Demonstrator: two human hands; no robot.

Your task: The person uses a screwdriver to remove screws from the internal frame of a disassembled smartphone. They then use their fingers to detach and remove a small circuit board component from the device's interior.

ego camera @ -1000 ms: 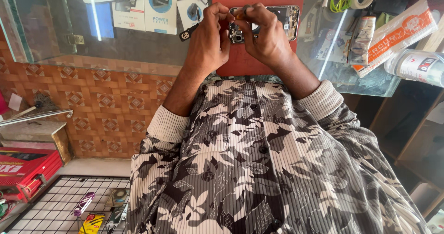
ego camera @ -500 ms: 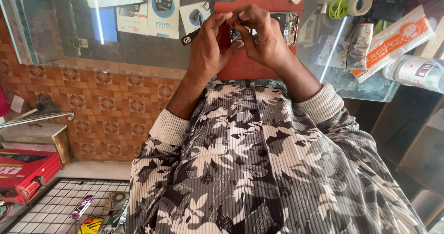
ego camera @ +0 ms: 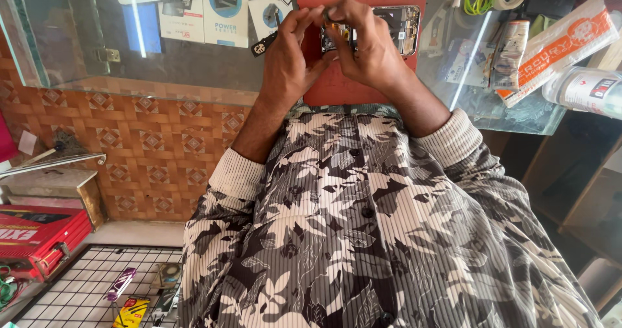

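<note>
over the second shown, both hands have shifted toward the far edge of the view, and the whole scene has slid with them: the red mat (ego camera: 363, 85) and glass counter (ego camera: 194, 62) now sit higher, the far part of the mat cut off. the left hand (ego camera: 289, 59) has moved from gripping beside the phone (ego camera: 395, 30) to pinching with thumb and forefinger raised. the right hand (ego camera: 366, 46) has curled further over the phone's left end, hiding the small dark part seen between the fingers earlier. more of the phone's right end now shows.
</note>
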